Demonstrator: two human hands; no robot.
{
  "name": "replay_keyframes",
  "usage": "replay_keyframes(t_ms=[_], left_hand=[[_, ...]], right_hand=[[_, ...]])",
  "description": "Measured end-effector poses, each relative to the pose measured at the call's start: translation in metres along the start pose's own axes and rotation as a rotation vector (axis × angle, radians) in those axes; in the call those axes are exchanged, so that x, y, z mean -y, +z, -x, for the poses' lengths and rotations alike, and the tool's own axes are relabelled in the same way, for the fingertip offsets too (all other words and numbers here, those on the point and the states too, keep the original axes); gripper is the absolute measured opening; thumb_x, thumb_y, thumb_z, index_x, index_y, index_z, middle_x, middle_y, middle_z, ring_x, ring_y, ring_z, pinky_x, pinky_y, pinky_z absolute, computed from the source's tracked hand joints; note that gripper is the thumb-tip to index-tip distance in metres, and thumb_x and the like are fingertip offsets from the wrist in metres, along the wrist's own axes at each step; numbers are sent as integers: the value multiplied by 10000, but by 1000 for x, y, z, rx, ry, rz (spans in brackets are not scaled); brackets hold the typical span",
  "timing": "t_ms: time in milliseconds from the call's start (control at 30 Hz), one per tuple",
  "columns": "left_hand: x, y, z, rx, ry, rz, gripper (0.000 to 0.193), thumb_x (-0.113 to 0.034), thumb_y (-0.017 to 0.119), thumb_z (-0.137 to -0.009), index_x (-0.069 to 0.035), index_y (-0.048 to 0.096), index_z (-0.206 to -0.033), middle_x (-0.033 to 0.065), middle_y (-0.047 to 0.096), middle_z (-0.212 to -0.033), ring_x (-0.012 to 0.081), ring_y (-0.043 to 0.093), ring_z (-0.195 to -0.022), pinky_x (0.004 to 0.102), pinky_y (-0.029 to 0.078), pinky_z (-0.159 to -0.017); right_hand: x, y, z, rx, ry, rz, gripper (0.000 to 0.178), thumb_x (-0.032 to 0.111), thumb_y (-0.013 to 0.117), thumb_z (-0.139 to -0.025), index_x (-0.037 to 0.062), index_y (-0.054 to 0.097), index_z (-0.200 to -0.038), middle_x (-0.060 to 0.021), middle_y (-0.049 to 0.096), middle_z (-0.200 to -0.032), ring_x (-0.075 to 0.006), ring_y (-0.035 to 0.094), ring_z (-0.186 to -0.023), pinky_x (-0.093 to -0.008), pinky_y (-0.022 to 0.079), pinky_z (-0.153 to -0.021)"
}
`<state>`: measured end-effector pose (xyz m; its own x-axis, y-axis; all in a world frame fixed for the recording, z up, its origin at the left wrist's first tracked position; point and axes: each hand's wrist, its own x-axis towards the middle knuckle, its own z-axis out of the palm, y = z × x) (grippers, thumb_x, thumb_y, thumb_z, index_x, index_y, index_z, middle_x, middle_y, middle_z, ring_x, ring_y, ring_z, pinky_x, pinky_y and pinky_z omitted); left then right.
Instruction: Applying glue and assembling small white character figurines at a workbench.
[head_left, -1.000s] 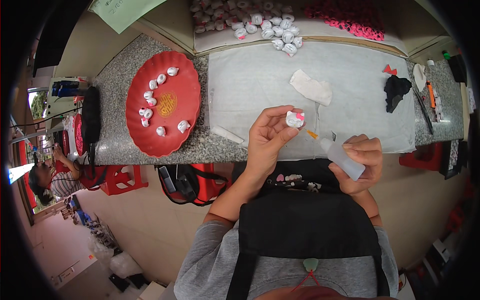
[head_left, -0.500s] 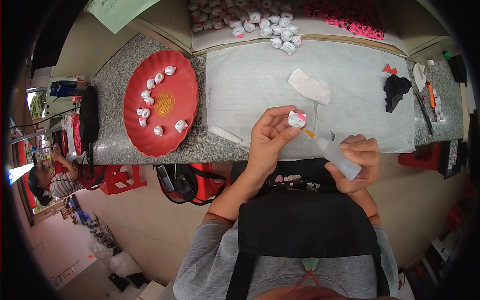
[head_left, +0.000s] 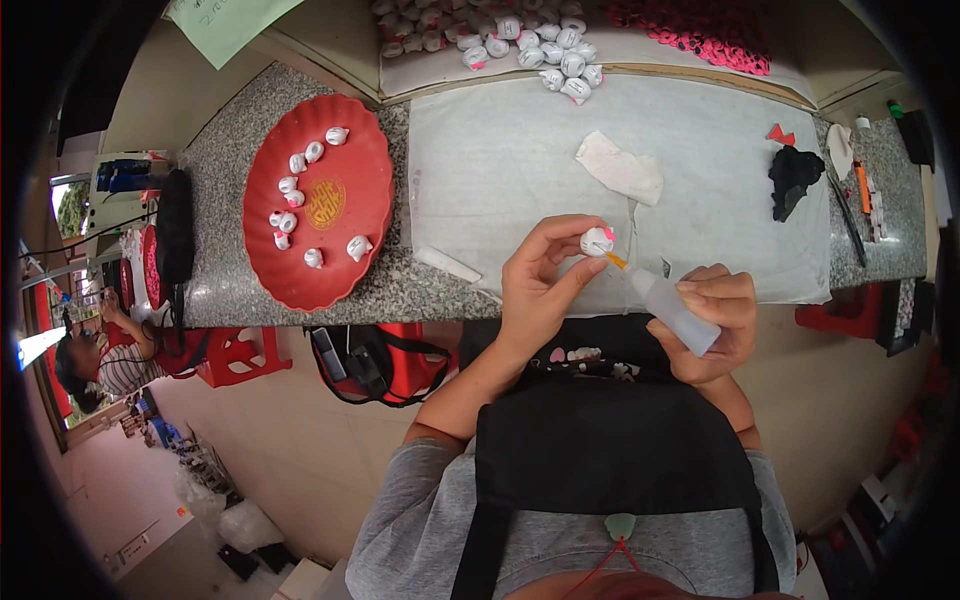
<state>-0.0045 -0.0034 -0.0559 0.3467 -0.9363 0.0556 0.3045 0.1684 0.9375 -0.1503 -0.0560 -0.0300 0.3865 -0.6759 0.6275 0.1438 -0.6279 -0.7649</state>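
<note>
Between the thumb and fingers of my left hand is a small white figurine head with a pink bow on its side. My right hand is wrapped round a translucent squeeze bottle with an orange nozzle. The bottle tilts up to the left, and its tip meets or nearly meets the figurine head; contact is too small to tell. Left of my hands, a red scalloped tray carries several similar white heads.
A white sheet covers the worktop, bearing a crumpled tissue, a black cloth and red bow pieces. Behind it, a shelf holds piled white heads and pink pieces. Another person sits at far left.
The figurine head has turned in my left fingers, its bow shifting to the side. The bottle's orange tip has moved slightly up and left, closer to the head.
</note>
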Motion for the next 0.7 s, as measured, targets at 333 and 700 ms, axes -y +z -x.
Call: replay_keyframes(t_ms=[333,700], left_hand=[[0,-3,-4,-29,33,-47,287,74,525,-693,17,476,-970,95,480,-980,137,481,-882,244,392,-761],[-15,-28,-22,-184,-36,268,301,58,511,-709,2,424,-992,115,497,-975,168,489,-905,315,406,-806]], right_hand=[[0,-2,-6,48,30,1,332,10,661,-569,37,464,-836,-88,446,-797,-160,443,-628,-270,381,-569],[-34,-25,-73,101,609,-152,185,6,548,-656,16,438,-804,-64,464,-755,-116,483,-680,-232,411,-533]])
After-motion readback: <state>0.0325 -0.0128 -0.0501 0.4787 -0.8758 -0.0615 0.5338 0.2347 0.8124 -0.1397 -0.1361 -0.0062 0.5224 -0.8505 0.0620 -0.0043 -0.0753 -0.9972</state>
